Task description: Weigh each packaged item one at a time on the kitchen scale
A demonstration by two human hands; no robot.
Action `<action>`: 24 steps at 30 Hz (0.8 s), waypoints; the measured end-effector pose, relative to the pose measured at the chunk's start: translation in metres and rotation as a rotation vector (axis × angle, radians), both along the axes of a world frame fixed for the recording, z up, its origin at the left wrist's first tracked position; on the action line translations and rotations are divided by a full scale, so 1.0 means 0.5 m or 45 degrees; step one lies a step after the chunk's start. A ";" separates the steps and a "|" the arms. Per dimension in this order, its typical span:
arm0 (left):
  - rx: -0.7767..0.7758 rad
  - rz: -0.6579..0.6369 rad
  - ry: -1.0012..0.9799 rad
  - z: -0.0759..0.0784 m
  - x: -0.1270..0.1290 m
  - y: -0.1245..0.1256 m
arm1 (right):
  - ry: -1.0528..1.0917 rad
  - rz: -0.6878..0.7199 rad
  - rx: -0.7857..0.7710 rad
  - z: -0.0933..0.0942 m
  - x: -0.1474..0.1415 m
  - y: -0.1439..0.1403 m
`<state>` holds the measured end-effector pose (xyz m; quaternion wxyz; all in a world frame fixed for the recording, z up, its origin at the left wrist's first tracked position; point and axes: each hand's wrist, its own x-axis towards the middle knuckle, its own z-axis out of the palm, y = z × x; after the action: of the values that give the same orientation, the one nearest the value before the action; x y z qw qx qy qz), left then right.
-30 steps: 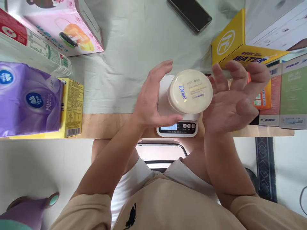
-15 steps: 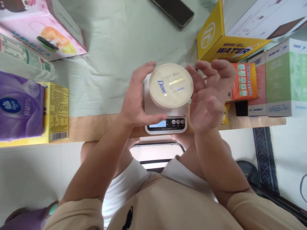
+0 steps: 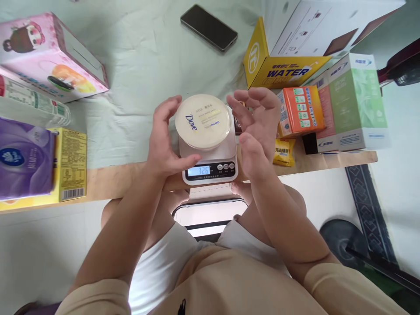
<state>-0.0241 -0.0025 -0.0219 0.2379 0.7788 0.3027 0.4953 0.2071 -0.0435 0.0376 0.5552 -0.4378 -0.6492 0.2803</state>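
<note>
A round cream Dove jar (image 3: 203,120) stands on a small white kitchen scale (image 3: 210,170) at the table's front edge; the display reads 326. My left hand (image 3: 162,140) is cupped along the jar's left side, fingers apart, thumb resting by the scale's front corner. My right hand (image 3: 257,131) hovers just right of the jar, fingers spread and curled, holding nothing and a little apart from the lid.
A black phone (image 3: 209,27) lies at the back. A yellow WATER box (image 3: 278,70), orange box (image 3: 300,109), green-white box (image 3: 354,96) and yellow packet (image 3: 284,153) crowd the right. Pink box (image 3: 49,57), bottle (image 3: 33,105), purple tissue pack (image 3: 22,157) and yellow carton (image 3: 72,164) sit left.
The view has shifted, so everything sits further left and lower. My right hand has drawn back from the jar and its fingers have curled. The scale display is now readable.
</note>
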 end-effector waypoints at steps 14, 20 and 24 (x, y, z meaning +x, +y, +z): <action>-0.128 0.071 0.257 0.082 0.030 -0.049 | 0.237 0.158 -0.052 -0.029 0.009 -0.008; -0.172 0.165 0.261 0.107 0.061 -0.034 | 0.275 0.246 -0.068 -0.025 0.005 -0.010; -0.166 0.180 0.257 0.108 0.072 -0.016 | 0.325 0.171 -0.118 -0.020 0.007 -0.016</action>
<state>0.0118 -0.0103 0.0323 0.2210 0.7841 0.4109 0.4093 0.2105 -0.0518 0.0276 0.5926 -0.3793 -0.5876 0.3997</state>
